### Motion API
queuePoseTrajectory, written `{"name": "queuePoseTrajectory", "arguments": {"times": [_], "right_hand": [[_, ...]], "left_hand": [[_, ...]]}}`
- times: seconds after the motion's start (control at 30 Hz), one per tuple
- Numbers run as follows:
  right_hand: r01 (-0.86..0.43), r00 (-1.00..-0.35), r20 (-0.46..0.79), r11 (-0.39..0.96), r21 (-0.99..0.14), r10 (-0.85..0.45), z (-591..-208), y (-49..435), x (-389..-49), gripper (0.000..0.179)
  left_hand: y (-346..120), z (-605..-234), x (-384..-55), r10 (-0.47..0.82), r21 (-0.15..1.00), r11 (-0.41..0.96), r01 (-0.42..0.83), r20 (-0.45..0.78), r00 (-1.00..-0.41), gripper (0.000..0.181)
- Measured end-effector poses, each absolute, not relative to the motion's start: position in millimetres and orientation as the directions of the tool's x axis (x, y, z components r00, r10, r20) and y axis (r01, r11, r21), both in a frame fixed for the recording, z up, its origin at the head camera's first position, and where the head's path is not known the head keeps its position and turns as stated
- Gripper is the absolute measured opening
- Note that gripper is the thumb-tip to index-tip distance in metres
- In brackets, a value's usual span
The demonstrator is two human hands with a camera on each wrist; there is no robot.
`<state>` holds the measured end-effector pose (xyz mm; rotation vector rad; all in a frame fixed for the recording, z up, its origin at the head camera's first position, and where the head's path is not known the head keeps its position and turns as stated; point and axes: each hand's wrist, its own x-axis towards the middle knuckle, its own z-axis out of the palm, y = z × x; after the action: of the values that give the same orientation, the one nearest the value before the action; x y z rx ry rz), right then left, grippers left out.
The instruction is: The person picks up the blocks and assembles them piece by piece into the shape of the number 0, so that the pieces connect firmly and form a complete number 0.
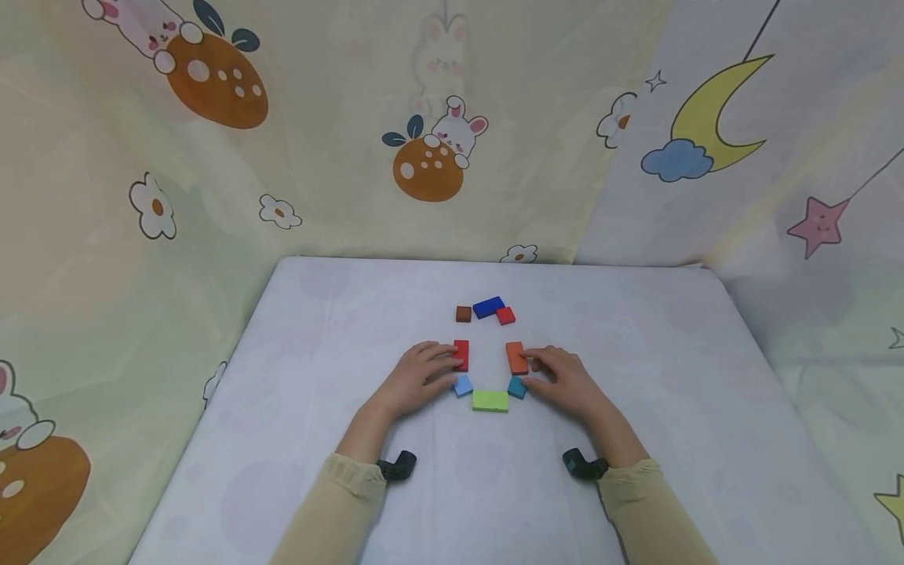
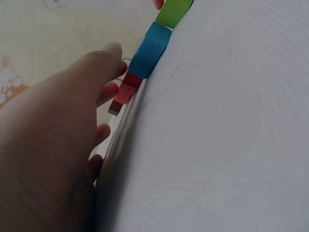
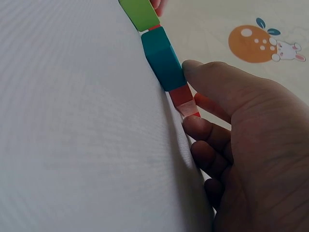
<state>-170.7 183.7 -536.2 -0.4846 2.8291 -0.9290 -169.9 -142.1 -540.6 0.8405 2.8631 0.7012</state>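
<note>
In the head view, my left hand lies flat beside a red rectangular block, its fingertips at the block's left side. The left thumb reaches to a small light blue block. Across from it, my right hand has its index fingertip against an orange rectangular block and its thumb at a teal block. The right wrist view shows the thumb tip touching the side of the teal block. Between the two small blue blocks, a lime green block sits nearest to me.
Farther back on the white-covered table are a small brown block, a dark blue block set at an angle, and a small red block touching it. A printed cloth hangs behind the table. Dark wrist cameras sit at both cuffs.
</note>
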Motion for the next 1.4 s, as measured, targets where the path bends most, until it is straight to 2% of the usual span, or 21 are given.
{"name": "queuePoseTrajectory", "arguments": {"times": [0.2, 0.47, 0.83, 1.03, 1.17, 1.4], "right_hand": [[-0.254, -0.943, -0.023, 0.763, -0.595, -0.331, -535.4, 183.0, -170.2, 0.051], [-0.262, -0.941, -0.017, 0.760, -0.594, -0.338, -534.0, 182.8, -169.6, 0.050], [-0.254, -0.944, -0.018, 0.761, -0.597, -0.330, -534.6, 182.1, -169.4, 0.050], [-0.157, -0.958, -0.081, 0.736, -0.659, -0.277, -526.7, 184.8, -169.9, 0.047], [-0.102, -0.958, -0.128, 0.724, -0.682, -0.256, -511.6, 188.9, -183.9, 0.045], [-0.103, -0.942, -0.175, 0.743, -0.661, -0.286, -493.1, 186.6, -235.1, 0.046]], "left_hand": [[-142.0, -540.3, -169.3, 0.561, 0.421, 0.736, 0.530, 0.059, -0.825, 0.041], [-142.8, -541.8, -169.8, 0.541, 0.421, 0.744, 0.519, 0.075, -0.838, 0.045], [-142.7, -542.7, -170.0, 0.529, 0.444, 0.738, 0.507, 0.085, -0.844, 0.035], [-139.2, -546.1, -170.7, 0.524, 0.462, 0.734, 0.497, 0.080, -0.848, 0.032], [-137.2, -547.8, -171.8, 0.517, 0.456, 0.745, 0.487, 0.068, -0.853, 0.032], [-141.8, -548.8, -173.0, 0.504, 0.462, 0.748, 0.477, 0.073, -0.861, 0.030]]}}
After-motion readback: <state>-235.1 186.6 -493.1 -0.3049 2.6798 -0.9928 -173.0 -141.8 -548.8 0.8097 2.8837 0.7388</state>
